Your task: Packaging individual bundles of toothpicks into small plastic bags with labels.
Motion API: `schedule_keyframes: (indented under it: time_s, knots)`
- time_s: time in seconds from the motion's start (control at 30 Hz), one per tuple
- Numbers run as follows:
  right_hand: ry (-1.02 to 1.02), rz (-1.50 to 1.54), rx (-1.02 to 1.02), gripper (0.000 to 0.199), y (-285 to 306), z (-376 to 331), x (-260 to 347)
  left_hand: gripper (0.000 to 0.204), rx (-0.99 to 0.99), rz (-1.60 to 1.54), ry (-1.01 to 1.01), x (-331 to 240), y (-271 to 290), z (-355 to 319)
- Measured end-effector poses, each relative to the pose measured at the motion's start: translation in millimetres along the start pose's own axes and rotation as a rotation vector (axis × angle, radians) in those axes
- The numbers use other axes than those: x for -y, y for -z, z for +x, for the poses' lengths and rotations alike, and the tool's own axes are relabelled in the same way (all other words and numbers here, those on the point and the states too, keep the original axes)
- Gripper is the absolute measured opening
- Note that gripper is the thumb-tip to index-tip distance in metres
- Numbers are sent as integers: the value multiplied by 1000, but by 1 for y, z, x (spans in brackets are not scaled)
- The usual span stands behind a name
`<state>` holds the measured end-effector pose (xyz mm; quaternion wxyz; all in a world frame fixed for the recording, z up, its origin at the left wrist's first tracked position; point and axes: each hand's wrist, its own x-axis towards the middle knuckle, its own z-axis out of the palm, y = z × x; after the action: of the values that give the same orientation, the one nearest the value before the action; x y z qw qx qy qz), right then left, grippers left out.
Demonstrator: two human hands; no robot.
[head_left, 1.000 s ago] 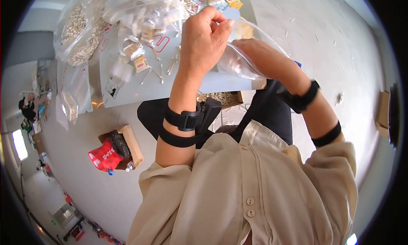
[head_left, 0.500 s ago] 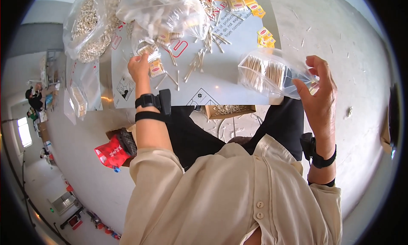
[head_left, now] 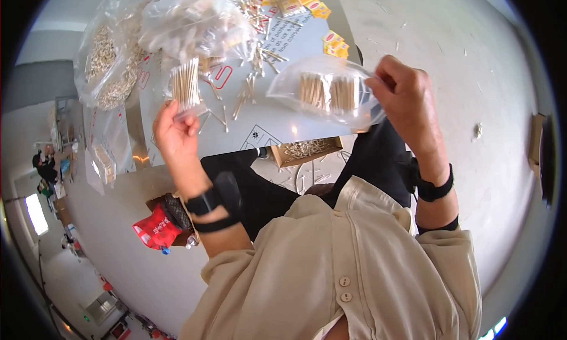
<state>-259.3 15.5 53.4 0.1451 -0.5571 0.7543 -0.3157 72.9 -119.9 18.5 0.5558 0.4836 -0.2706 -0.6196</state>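
Over the left part of the table, my left hand (head_left: pixel 176 127) pinches the lower end of a small clear pack of cotton swabs (head_left: pixel 186 87), its sticks pointing away from me. My right hand (head_left: pixel 401 95) is closed on the edge of a larger clear plastic bag (head_left: pixel 283 86) at the table's right. Inside that bag, bundles of cotton swabs (head_left: pixel 344 94) stand side by side. Just beyond my left hand lies a bulky clear bag (head_left: pixel 201 27) of packs, its contents blurred by the film.
Loose swabs (head_left: pixel 242 98) lie across the metal-grey table (head_left: pixel 177 145). Yellow labels (head_left: pixel 335 45) are at its right edge. A big bag of swabs (head_left: pixel 103 59) stands far left. Below the table are a cardboard box of swabs (head_left: pixel 307 151) and a red bag (head_left: pixel 156 228).
My left hand has lifted a swab pack off the table beside the bulky bag. My right hand has closed on the clear bag's edge; its fingers were spread at the opening before.
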Motion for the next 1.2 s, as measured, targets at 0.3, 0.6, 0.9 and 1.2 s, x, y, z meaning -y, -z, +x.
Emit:
schedule_keyframes:
  time_s: [0.3,0.6,0.9,1.2]
  knots:
    - [-4,325,-24,16,-6,1,4,17,636,1124,-570,11,-134,-112]
    - [-37,286,106,7,5,-4,3,13,843,1363,-1099,81,-168,-93]
    - [-142,601,143,17,-2,-2,-12,12,1217,1079,-832,100,-150,-72]
    - [-205,690,106,17,0,0,-12,11,713,659,-630,30,-103,-68]
